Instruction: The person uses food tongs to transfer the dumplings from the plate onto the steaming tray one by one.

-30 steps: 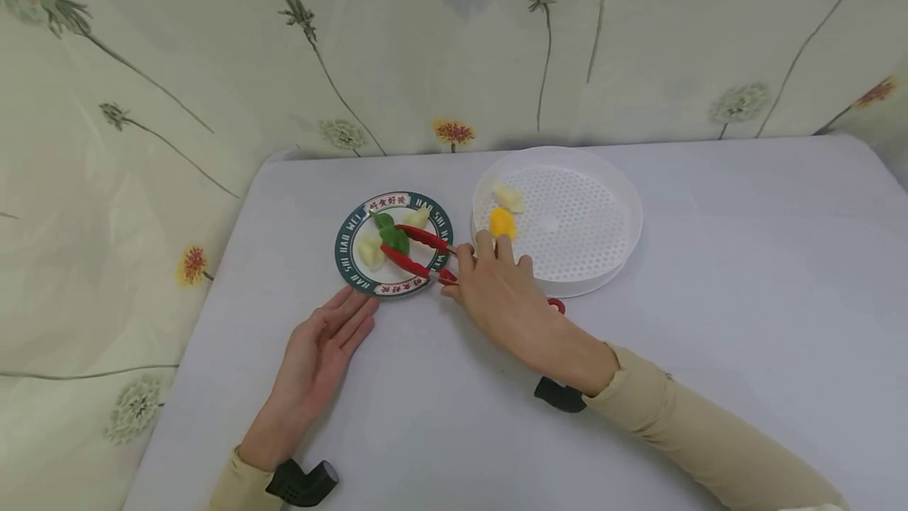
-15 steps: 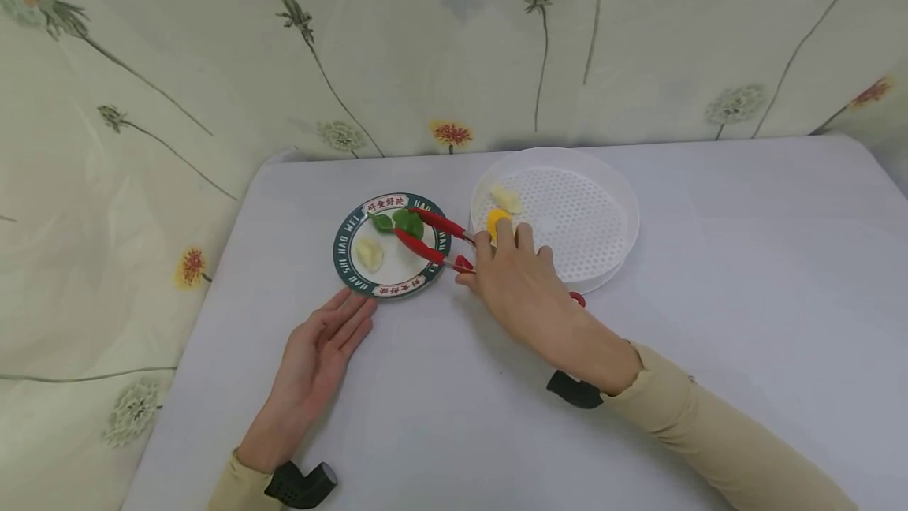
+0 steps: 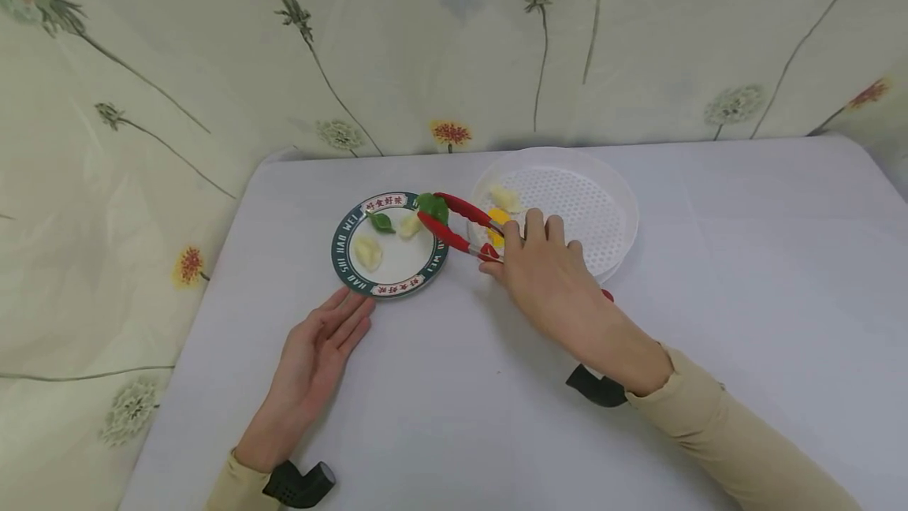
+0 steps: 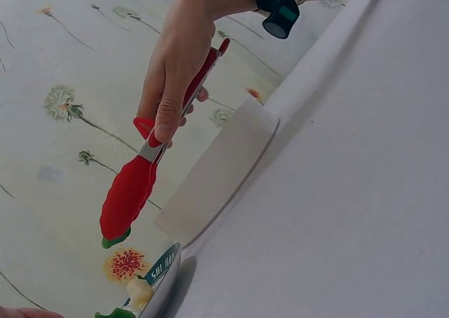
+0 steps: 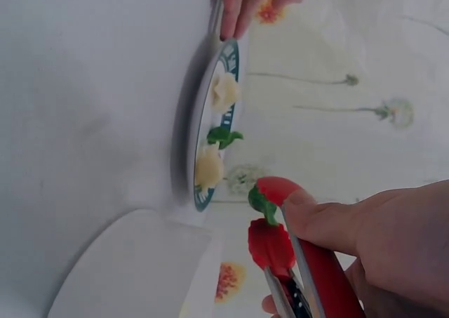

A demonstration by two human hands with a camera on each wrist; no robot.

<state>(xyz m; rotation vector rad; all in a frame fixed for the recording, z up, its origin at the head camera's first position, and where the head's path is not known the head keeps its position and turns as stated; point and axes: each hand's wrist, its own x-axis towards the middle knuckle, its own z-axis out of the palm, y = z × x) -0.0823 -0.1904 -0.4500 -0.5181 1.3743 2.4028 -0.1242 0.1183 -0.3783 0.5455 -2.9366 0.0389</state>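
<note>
My right hand (image 3: 553, 282) holds red-tipped tongs (image 3: 443, 230), whose heads pinch a green leafy-looking piece (image 3: 431, 207). In the right wrist view this green piece (image 5: 263, 204) hangs in the air, apart from the plate. Below is a green-rimmed plate (image 3: 344, 251). On it lie a smaller green piece (image 3: 382, 222) and two pale, crimped, dumpling-like pieces, one at the near left (image 3: 368, 253) and one near the middle (image 3: 409, 225). My left hand (image 3: 312, 365) has straight fingers, palm turned up, with the fingertips at the plate's near rim.
To the plate's right stands a white round tray (image 3: 589, 211) with a perforated bottom and a raised wall. A pale piece (image 3: 504, 198) and a yellow piece (image 3: 498, 219) lie in its left side. A white cloth covers the table (image 3: 454, 416); a floral sheet hangs behind.
My right hand and the tongs have moved right, carrying the green piece from the plate's middle to above its right rim. The left hand has stayed in place.
</note>
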